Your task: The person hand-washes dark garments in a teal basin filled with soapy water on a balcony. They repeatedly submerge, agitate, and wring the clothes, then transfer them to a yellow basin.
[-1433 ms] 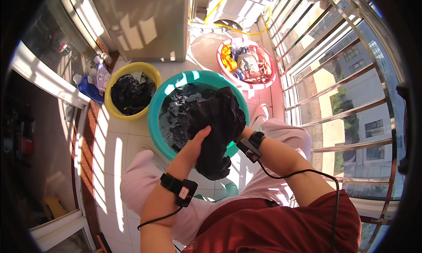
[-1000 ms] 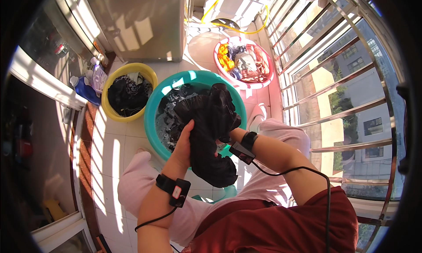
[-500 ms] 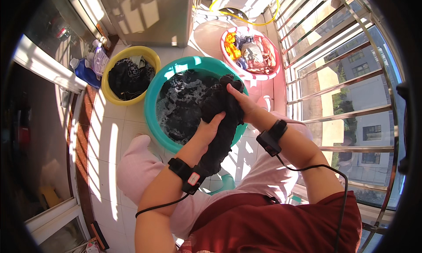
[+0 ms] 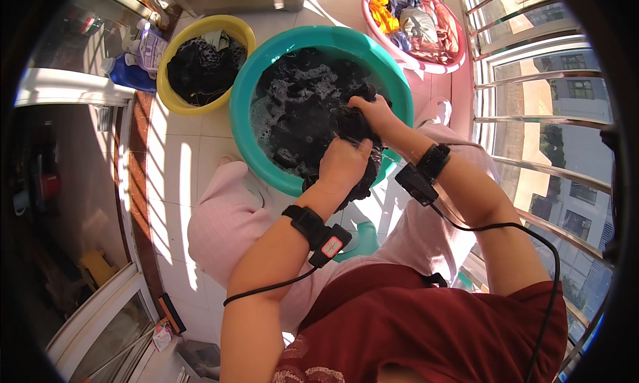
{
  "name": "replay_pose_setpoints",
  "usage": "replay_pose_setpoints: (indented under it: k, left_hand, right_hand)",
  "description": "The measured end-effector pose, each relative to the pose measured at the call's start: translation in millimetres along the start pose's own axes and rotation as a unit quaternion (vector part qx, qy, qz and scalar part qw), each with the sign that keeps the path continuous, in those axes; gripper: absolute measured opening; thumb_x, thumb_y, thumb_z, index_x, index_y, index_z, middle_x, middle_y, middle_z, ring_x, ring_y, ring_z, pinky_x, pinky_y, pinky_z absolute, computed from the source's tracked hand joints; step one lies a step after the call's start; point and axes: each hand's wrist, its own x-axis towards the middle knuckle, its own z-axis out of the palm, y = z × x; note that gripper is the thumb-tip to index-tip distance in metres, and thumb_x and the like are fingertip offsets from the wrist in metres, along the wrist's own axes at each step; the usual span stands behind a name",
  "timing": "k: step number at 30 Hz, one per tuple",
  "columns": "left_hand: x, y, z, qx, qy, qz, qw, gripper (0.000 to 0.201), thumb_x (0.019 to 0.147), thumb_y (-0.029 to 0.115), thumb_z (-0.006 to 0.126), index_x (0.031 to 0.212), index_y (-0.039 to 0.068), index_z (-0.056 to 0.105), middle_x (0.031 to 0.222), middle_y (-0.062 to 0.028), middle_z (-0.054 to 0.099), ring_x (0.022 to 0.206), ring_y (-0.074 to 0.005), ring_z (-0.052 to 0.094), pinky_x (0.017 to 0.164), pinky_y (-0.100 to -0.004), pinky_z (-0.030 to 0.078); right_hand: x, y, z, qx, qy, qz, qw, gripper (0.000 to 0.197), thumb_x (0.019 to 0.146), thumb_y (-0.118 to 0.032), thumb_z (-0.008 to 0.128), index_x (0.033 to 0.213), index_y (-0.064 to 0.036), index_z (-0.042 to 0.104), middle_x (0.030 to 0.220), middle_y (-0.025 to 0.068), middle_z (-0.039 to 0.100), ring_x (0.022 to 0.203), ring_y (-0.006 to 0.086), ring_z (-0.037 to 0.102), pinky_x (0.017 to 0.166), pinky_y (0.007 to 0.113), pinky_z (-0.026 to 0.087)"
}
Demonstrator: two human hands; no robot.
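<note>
A black garment is bunched in both my hands at the near right side of a large teal basin. My left hand is closed on its lower part. Farther up and to the right, my right hand grips another fold, thumb on top. Part of the cloth hangs over the near rim, while its far end lies down at the water. Sudsy dark water with black laundry in it fills the basin. Some fingers of both hands are hidden by the cloth.
A yellow basin of dark clothes stands left of the teal one. At the far right is a pink basin with colourful clothes. Blue and purple-white bottles stand by the door frame. A barred window lines the right.
Both hands have brought the black garment down from above the basin toward the water and rim. The view has shifted, so the basins appear higher and farther right.
</note>
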Motion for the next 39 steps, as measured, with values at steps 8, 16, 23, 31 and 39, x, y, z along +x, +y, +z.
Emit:
replay_pose_setpoints:
  k: [8, 16, 23, 31, 39]
  left_hand:
    - [34.1, -12.6, 13.0, 0.071, -0.034, -0.086, 0.993, 0.060, 0.085, 0.046, 0.056, 0.109, -0.009, 0.057, 0.108, -0.0302, 0.061, 0.104, -0.0432, 0.059, 0.088, -0.0455, 0.049]
    - [28.8, -9.1, 7.1, -0.042, -0.014, 0.013, 0.999, 0.053, 0.082, 0.038, 0.056, 0.096, -0.014, 0.061, 0.100, -0.0365, 0.060, 0.104, -0.0467, 0.057, 0.089, -0.0430, 0.046]
    - [10.7, 7.1, -8.4, -0.172, -0.100, -0.019, 0.980, 0.049, 0.078, 0.035, 0.070, 0.104, -0.006, 0.064, 0.094, -0.0147, 0.067, 0.091, -0.0217, 0.064, 0.080, -0.0326, 0.049]
    - [-19.4, 40.2, -20.9, -0.089, 0.000, 0.030, 0.996, 0.058, 0.067, 0.032, 0.081, 0.106, -0.006, 0.063, 0.096, -0.0148, 0.068, 0.086, -0.0231, 0.067, 0.077, -0.0341, 0.052]
    - [-24.3, 62.9, -43.0, -0.075, -0.027, 0.035, 0.996, 0.057, 0.068, 0.021, 0.082, 0.113, -0.005, 0.059, 0.107, -0.0138, 0.067, 0.097, -0.0211, 0.065, 0.085, -0.0332, 0.051]
  right_hand:
    - [36.9, 28.5, -13.1, -0.133, -0.011, -0.027, 0.991, 0.044, 0.072, -0.029, 0.066, 0.097, 0.0073, 0.063, 0.089, 0.0190, 0.065, 0.083, 0.0277, 0.063, 0.074, 0.037, 0.049]
    - [20.6, 11.5, -14.8, -0.116, 0.028, 0.073, 0.990, 0.053, 0.073, -0.030, 0.065, 0.107, 0.0097, 0.059, 0.103, 0.0206, 0.063, 0.092, 0.0313, 0.063, 0.076, 0.040, 0.050]
    - [7.1, 5.4, -14.3, -0.025, -0.017, 0.077, 0.997, 0.046, 0.074, -0.028, 0.066, 0.104, 0.0066, 0.060, 0.098, 0.0175, 0.062, 0.088, 0.0282, 0.062, 0.073, 0.040, 0.050]
    - [-22.3, -24.8, -12.5, 0.169, -0.037, 0.058, 0.983, 0.026, 0.077, -0.018, 0.066, 0.096, 0.0002, 0.062, 0.085, 0.0089, 0.064, 0.074, 0.0178, 0.063, 0.069, 0.032, 0.053]
    - [-31.4, -46.1, -12.4, 0.252, -0.061, -0.008, 0.966, 0.027, 0.077, -0.016, 0.064, 0.096, 0.0025, 0.062, 0.089, 0.0088, 0.064, 0.081, 0.0167, 0.060, 0.075, 0.030, 0.051]
